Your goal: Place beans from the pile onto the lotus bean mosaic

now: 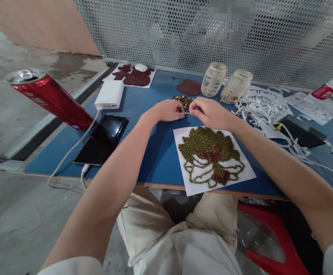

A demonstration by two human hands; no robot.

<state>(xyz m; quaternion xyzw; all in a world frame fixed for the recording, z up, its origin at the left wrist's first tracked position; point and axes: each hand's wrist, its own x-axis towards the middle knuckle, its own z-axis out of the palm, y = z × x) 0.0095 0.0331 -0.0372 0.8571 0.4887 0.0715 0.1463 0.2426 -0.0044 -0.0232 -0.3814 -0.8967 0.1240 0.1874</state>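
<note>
Hands, two, bare: we are holding the left hand (170, 110) with its fingers curled at the near edge of the bean pile (183, 100), and the right hand (208, 112) is bending its fingers inward just beside it. Whether either is gripping a bean, we cannot tell.

Bean pile, one, mixed yellow, green and dark red: lying loose on the blue tabletop (155, 164), between and just beyond our fingers.

Bean picture, one, green with dark red patches: lying on white paper (212, 152) in front of our hands, its near corner projecting past the tabletop edge. Its lower petals are showing white inside green outlines.

Brown patch (189, 87), one: lying flat beyond the bean pile.

Jars, two, clear: the first jar (214, 79) and the second jar (236, 87) are standing side by side, beyond our right hand.

To the right: white strips (261, 110) are lying tangled over printed sheets, near a black device (301, 131); a bottle (331, 86) with a red label is occupying the far right.

To the left: a black phone (101, 139) is lying near a white power bank (109, 93), with a red can (54, 99) beyond our left forearm. Farther back, a dark red bean sheet (134, 77) is bearing a white case (141, 67).

Perforated panel (166, 34), one: rising behind the tabletop.
</note>
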